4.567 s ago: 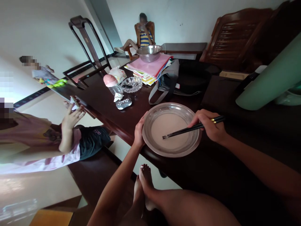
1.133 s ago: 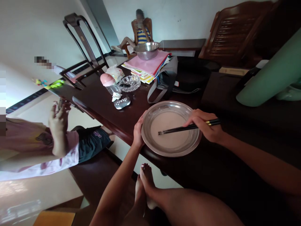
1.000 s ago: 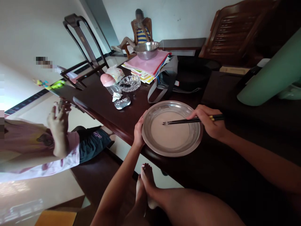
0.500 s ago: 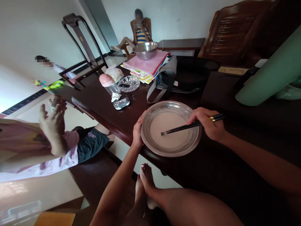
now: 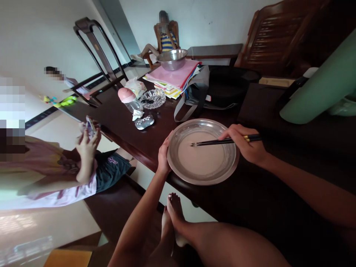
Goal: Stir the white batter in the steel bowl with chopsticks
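A wide metal basin rests near the edge of the dark table, partly filled with a pale, pinkish-beige liquid. My left hand grips the basin's left rim, its fingers partly hidden by the wall. In my right hand, closed around them, is a pair of black chopsticks with gold bands. They slant over the right rim, and their wet tips are at the liquid's surface near the middle of the basin.
Beyond the basin are a glass ashtray, a pink-lidded bottle, a small patterned case and a metal bowl on stacked folders. A green cylinder stands right. A person sits left; others are farther back.
The chopstick tips have moved toward the far side of the liquid, and the chopsticks lie more level. My left hand stays on the rim. The person at left has shifted their hands.
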{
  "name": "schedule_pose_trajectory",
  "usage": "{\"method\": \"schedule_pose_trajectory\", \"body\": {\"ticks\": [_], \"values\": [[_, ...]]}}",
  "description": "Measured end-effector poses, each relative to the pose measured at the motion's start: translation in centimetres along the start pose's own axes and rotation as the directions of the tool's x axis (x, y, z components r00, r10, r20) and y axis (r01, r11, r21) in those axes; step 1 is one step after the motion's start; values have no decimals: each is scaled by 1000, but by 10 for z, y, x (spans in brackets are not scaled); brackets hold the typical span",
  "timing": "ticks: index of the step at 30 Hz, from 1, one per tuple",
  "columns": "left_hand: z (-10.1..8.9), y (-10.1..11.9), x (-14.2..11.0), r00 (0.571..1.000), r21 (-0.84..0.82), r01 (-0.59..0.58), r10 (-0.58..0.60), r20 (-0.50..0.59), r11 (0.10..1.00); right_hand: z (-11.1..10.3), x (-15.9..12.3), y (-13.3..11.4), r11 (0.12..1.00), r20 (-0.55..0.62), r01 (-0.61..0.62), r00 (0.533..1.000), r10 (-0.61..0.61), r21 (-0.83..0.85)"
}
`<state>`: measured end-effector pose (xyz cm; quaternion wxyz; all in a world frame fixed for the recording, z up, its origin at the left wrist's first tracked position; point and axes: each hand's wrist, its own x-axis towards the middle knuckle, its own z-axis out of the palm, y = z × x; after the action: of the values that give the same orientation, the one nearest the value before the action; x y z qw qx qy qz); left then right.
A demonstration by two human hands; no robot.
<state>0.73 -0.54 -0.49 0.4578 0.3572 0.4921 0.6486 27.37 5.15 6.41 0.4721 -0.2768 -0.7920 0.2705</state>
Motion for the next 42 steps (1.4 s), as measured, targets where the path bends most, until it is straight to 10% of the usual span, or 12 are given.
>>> {"method": "schedule_pose_trajectory", "body": {"ticks": [42], "values": [[-3, -5, 4, 1000, 4, -11, 11, 8, 1000, -1, -1, -3, 997, 16, -32, 999, 30, 74]]}}
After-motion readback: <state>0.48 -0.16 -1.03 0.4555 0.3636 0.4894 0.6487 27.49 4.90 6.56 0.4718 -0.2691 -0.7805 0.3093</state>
